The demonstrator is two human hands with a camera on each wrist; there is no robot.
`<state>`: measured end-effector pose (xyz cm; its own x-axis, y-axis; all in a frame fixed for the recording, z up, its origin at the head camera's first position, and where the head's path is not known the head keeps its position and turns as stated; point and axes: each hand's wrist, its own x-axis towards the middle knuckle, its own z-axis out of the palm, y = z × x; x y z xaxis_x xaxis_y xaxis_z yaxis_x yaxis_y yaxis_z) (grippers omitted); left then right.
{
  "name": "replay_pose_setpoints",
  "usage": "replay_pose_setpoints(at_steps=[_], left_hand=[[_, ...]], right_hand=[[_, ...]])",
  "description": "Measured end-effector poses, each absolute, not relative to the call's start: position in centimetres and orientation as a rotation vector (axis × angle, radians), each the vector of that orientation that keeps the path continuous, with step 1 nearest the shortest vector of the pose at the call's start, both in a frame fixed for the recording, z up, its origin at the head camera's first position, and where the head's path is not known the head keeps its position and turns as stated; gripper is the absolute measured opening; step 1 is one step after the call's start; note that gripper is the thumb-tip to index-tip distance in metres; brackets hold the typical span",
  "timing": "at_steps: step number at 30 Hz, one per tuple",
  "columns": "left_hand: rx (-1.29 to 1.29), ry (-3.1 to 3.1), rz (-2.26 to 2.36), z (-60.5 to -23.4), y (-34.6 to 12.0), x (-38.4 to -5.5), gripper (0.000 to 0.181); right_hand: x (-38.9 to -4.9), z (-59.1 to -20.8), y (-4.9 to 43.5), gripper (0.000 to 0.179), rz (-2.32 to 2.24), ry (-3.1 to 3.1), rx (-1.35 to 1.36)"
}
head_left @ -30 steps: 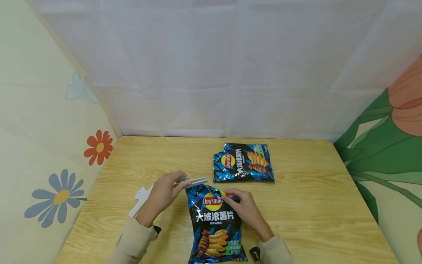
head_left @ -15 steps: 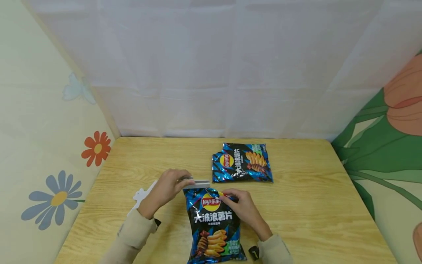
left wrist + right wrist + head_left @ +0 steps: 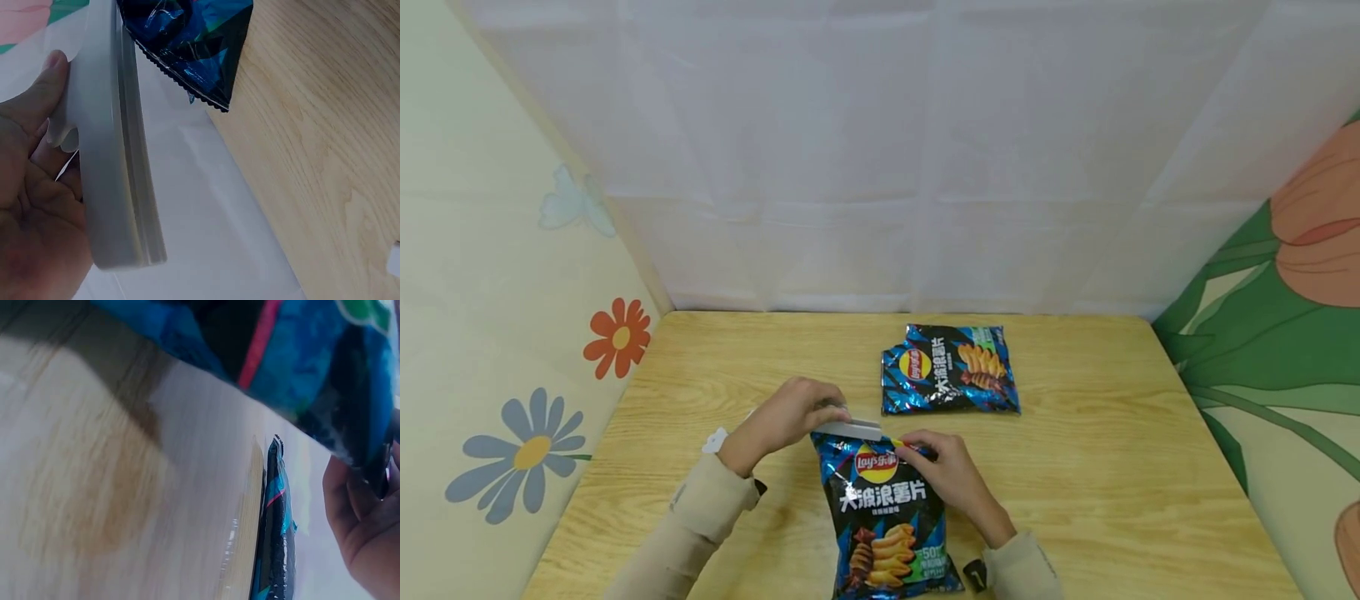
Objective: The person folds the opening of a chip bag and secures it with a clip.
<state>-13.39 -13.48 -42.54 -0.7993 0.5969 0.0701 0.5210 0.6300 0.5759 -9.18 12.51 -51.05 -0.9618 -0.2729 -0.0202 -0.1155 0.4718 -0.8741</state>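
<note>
Between the thumb and fingers of my left hand point(image 3: 793, 411) is a long pale bag clip point(image 3: 103, 156). In the head view the clip lies along the top left edge of a blue and black bag of chips point(image 3: 891, 508). The left wrist view shows a crimped corner of that bag beside the clip's far end; whether the film sits between the bars is unclear. My right hand point(image 3: 947, 468) pinches the top right of the bag, whose folded edge shows yellow and red. In the right wrist view, fingers point(image 3: 340, 494) hold the bag's corner.
A second bag of chips point(image 3: 955, 371), with one corner cut away, lies flat farther back on the wooden table point(image 3: 1090, 467). Another white clip point(image 3: 715, 440) lies at the left, mostly covered by my left forearm. A white cloth point(image 3: 850, 167) hangs behind the table.
My left hand has moved slightly right and brought the clip down onto the bag's top edge, turning it from a rising slant to a slight downward slant. The right hand keeps its pinch.
</note>
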Motion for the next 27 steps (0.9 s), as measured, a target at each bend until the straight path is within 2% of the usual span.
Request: replay_pose_setpoints(at_steps=[27], left_hand=[[0.969,2.599,0.842,-43.2,-11.6,-13.6,0.018]], right_hand=[[-8.7,-51.2,12.0,0.011,-1.592,2.548,-0.300]])
